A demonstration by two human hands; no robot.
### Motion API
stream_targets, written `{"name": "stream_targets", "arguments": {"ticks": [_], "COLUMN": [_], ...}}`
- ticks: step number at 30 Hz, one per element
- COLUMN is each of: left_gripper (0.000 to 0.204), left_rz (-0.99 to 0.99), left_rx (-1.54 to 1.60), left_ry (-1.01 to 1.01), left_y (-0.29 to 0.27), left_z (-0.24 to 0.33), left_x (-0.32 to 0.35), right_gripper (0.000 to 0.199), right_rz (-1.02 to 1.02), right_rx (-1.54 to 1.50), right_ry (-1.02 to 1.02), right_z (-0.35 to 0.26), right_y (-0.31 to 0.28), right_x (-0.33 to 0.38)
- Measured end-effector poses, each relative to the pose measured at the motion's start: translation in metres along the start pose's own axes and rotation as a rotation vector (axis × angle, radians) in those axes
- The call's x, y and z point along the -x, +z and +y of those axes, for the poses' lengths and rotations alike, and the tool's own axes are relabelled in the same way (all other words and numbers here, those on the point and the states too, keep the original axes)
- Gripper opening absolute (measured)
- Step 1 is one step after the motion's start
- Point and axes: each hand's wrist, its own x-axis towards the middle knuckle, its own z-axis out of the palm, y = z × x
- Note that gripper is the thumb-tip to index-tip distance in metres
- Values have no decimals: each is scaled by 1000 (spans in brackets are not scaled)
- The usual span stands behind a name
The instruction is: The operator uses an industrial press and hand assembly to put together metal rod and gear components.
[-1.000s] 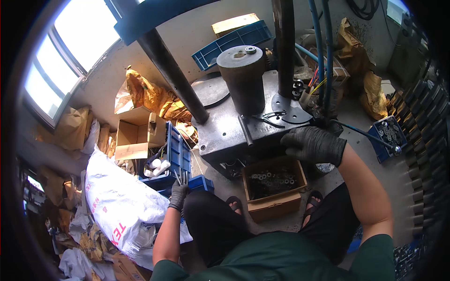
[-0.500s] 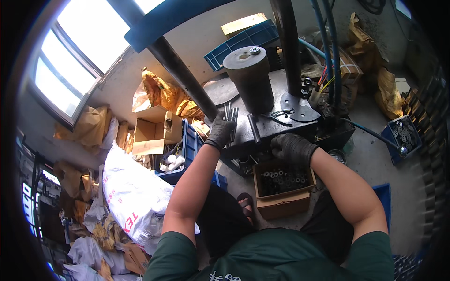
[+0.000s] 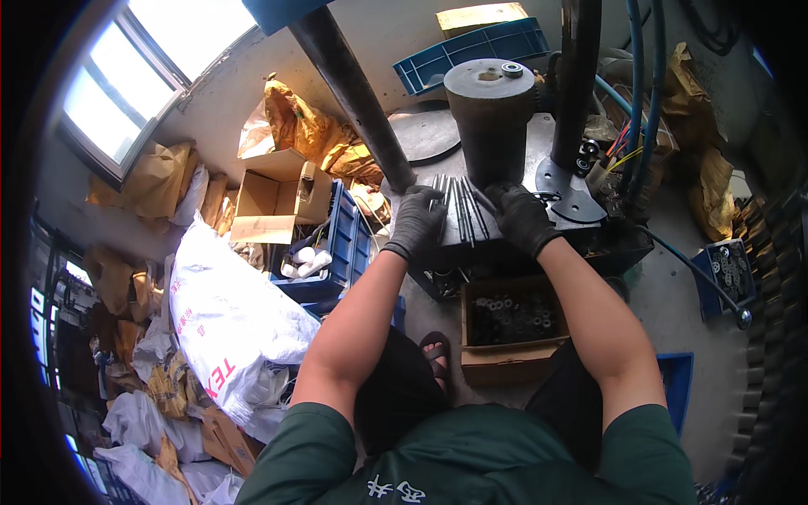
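Note:
Both my hands wear dark gloves and rest on the grey metal press table (image 3: 539, 143). My left hand (image 3: 415, 220) and my right hand (image 3: 519, 215) flank a row of several thin dark metal rods (image 3: 461, 210) lying side by side on the table's front edge. Fingers of both hands touch the rods; whether either hand grips one I cannot tell. Just behind the rods stands a thick dark steel cylinder (image 3: 490, 118) with a small ring (image 3: 511, 70) on its top.
Under the table edge, between my knees, sits a cardboard box (image 3: 510, 328) of small metal sleeves. A blue crate (image 3: 335, 252) and an open carton (image 3: 278, 198) stand to the left, next to a white sack (image 3: 227, 316). Hoses and a blue tray (image 3: 725, 269) are at right.
My left hand rose from beside my knee to the press table and laid the rods there. My right hand shifted left to meet them. The camera tilted closer to the table.

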Motion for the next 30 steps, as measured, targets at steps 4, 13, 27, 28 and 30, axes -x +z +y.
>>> {"name": "stream_targets", "arguments": {"ticks": [4, 13, 27, 28, 30], "left_gripper": [35, 36, 36, 35, 34], "left_rz": [-27, -121, -129, -128, -139], "left_rx": [0, -48, -100, -116, -103], "left_ry": [-27, -92, -59, -49, -61], "left_y": [-7, -16, -13, -12, -13], "left_z": [-5, -11, -1, -1, -2], "left_x": [1, -7, -7, -7, -7], "right_gripper": [32, 26, 32, 33, 34], "right_rz": [-103, -206, -61, -72, -83], "right_rx": [61, -4, -46, 12, 69], "right_ry": [-9, 18, -164, -176, -186], "right_z": [-5, -6, 16, 16, 15], "right_y": [0, -26, -20, -16, -13], "right_x": [-5, 7, 24, 24, 25]}}
